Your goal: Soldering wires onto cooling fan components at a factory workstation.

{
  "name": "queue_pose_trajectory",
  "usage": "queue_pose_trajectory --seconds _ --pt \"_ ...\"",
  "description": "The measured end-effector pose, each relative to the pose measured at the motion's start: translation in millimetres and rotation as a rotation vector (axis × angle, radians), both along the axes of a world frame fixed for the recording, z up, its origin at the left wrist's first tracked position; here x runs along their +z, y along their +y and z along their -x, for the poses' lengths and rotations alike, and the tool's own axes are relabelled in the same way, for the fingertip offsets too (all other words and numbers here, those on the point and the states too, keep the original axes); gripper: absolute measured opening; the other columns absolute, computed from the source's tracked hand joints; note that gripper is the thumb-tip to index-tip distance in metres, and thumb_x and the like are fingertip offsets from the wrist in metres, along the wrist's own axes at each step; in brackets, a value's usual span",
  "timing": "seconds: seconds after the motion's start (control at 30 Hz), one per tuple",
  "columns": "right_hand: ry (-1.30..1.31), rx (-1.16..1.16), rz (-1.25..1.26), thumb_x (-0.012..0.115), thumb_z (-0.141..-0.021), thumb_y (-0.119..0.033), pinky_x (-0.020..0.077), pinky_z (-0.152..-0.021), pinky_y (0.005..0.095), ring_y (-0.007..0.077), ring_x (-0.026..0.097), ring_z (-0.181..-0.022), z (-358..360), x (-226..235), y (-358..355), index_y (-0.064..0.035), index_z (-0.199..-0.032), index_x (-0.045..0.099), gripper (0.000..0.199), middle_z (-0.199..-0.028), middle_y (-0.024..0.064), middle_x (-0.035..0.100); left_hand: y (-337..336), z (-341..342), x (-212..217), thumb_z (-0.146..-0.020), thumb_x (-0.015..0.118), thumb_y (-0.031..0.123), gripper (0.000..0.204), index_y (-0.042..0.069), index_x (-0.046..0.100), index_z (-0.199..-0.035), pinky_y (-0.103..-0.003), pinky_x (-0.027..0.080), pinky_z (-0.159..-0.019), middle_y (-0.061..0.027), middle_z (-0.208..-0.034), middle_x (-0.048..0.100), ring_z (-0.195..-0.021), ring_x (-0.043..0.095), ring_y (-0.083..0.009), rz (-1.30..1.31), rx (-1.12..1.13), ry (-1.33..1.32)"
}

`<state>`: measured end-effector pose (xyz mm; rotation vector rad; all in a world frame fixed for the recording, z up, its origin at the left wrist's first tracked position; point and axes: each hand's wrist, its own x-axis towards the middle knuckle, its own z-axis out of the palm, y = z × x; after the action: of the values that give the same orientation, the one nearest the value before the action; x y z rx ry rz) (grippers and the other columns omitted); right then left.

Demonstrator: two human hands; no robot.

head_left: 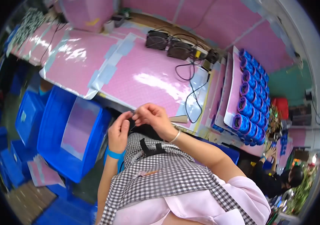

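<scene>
Both of my hands are raised over my checked apron at the near edge of the pink-covered table (130, 80). My left hand (118, 133), with a blue band at its wrist, has its fingers bent together toward the right hand. My right hand (153, 119), with a white band at its wrist, is closed in a pinch, its fingertips beside the left ones. Whatever may be between the fingertips is too small to make out. Behind my hands, a brown flat piece (179, 119) lies at the table's edge.
Two black square fans (179, 49) with a looping black cable (190, 93) stand at the table's back. On the right, many blue cylindrical pieces (245, 106) are stacked in rows. A large blue bin (51, 131) is at my left. Farther right sits another person (280, 180).
</scene>
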<state>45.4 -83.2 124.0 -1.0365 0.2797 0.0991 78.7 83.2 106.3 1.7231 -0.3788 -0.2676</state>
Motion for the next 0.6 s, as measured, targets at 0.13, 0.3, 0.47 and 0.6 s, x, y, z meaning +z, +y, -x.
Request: queue_pose_trajectory --seconds 0.13,0.3,0.47,0.6 --pt "0.016 -0.091 -0.035 0.05 -0.096 -0.021 0.0537 -0.069 0.0242 0.013 0.063 -0.075 -20 -10 -16 0.0011 -0.1 0.058 0.023 -0.09 0.0094 0.065 -22 -26 -11 -0.098 0.045 0.022 0.03 -0.004 0.059 -0.1 -0.025 0.045 -0.069 -0.0047 -0.084 0.061 -0.077 0.054 -0.0095 0.044 -0.212 0.25" --pt "0.069 -0.04 0.133 0.057 -0.091 -0.015 0.0544 -0.069 0.0263 0.0138 0.063 -0.079 -39 -20 -77 0.0001 -0.106 0.058 0.021 -0.091 0.0084 0.065 -45 -66 -27 -0.097 0.047 0.022 0.028 0.004 0.059 -0.079 -0.02 0.026 -0.047 0.0057 -0.06 0.045 -0.053 0.034 -0.0022 -0.119 -0.18 0.054" --pt "0.272 -0.821 0.402 0.06 -0.089 -0.013 0.053 -0.083 0.0314 0.0197 0.062 -0.086 -18 -88 -236 -0.0002 -0.117 0.052 0.032 -0.105 0.0129 0.06 -47 -110 -54 -0.096 0.049 0.024 0.026 0.006 0.059 -0.081 -0.021 0.021 -0.045 0.0086 -0.06 0.038 -0.051 0.028 -0.0008 -0.17 -0.077 0.176" --pt "0.132 -0.989 -0.315 0.064 -0.087 -0.012 0.0502 -0.088 0.0349 0.0218 0.058 -0.095 -48 -93 -266 -0.0039 -0.128 0.041 0.048 -0.107 0.0158 0.057 -68 -133 -66 -0.096 0.048 0.021 0.027 0.001 0.059 -0.083 -0.022 0.032 -0.057 0.0037 -0.071 0.047 -0.063 0.035 -0.0041 -0.302 -0.059 0.336"
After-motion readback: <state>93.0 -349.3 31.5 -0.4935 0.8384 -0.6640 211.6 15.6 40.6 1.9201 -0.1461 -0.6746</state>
